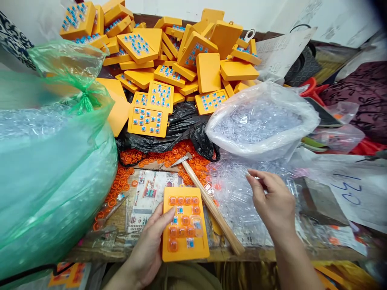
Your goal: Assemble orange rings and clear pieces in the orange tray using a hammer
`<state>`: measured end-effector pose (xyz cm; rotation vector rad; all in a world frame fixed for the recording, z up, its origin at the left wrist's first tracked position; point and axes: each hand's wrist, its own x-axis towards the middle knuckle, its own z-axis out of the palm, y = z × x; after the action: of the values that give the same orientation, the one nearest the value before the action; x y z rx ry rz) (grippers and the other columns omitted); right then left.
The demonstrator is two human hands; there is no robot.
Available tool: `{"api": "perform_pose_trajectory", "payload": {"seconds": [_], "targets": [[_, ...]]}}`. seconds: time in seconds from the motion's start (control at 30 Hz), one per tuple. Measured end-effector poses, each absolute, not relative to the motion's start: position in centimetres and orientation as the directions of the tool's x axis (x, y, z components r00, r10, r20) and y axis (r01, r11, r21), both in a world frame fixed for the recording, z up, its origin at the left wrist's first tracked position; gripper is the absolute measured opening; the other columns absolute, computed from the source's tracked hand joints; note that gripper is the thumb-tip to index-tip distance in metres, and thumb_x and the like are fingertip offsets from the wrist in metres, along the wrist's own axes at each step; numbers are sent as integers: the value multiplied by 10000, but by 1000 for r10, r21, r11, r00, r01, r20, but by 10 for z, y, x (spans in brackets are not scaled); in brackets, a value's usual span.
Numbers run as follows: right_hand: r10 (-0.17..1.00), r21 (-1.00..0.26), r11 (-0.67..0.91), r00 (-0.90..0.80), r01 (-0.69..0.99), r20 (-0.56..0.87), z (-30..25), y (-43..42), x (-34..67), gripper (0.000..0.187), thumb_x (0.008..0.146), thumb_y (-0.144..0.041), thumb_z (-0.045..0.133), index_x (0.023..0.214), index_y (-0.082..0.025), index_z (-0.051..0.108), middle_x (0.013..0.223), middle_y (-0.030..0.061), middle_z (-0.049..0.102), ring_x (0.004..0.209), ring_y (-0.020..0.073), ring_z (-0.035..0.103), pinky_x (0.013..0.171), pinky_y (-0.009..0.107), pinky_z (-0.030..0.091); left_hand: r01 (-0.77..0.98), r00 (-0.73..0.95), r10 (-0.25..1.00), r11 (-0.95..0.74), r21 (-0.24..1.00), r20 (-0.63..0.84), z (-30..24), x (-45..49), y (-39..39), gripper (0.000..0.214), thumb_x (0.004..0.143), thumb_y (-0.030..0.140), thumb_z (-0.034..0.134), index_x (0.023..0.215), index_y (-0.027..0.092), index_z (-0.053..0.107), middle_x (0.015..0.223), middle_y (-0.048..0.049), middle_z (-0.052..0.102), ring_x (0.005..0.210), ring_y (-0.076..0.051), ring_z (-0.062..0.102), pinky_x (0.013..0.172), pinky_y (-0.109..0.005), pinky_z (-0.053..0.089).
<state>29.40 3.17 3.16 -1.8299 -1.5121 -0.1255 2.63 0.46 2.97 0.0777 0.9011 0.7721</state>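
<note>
panel (198, 249) at six o'clock, left edge gripped between the left hand's (151, 237) thumb and mostly hidden fingers — a slack hold could tip it, shedding loose caps (173, 231). right hand (274, 203) at four o'clock, thumb and forefinger together, pinching what i cannot tell. hammer (213, 205) at the panel's two o'clock — an elbow's knock could jolt it against the panel.

bright light, soft shadows, stretched edges

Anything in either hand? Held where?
Left hand holds the yellow panel by its left edge, thumb on the front. Right hand is pinched; whether it holds anything can't be told.
</note>
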Motion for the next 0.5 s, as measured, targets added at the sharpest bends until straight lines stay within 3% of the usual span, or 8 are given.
{"api": "perform_pose_trajectory", "payload": {"seconds": [0.1,0.23,0.5], "targets": [[870,-570,65,233,819,434,43,26,270,220,904,-349,530,936,-215,701,824,60,682,694,195,643,631,322,522,-574,385,639,731,369,-665,28,26,6,565,860,289,638,1385,233,436,1227,-87,675,1100,-254,652,951,-387,519],[968,-768,250,-131,589,215,55,12,220,150,891,-301,588,868,-237,722,763,18,704,690,157,671,608,240,535,-590,365,687,693,414,-629,31,29,6,554,853,345,650,1357,207,466,1231,-108,668,1138,-270,628,986,-391,492],[937,-785,350,-184,511,297,44,6,186,101,867,-136,615,897,-192,694,783,21,700,723,143,655,657,242,528,-596,335,802,587,549,-494,32,36,0,425,825,377,679,1197,217,551,1203,-86,676,1115,-251,628,1001,-384,463]]}}
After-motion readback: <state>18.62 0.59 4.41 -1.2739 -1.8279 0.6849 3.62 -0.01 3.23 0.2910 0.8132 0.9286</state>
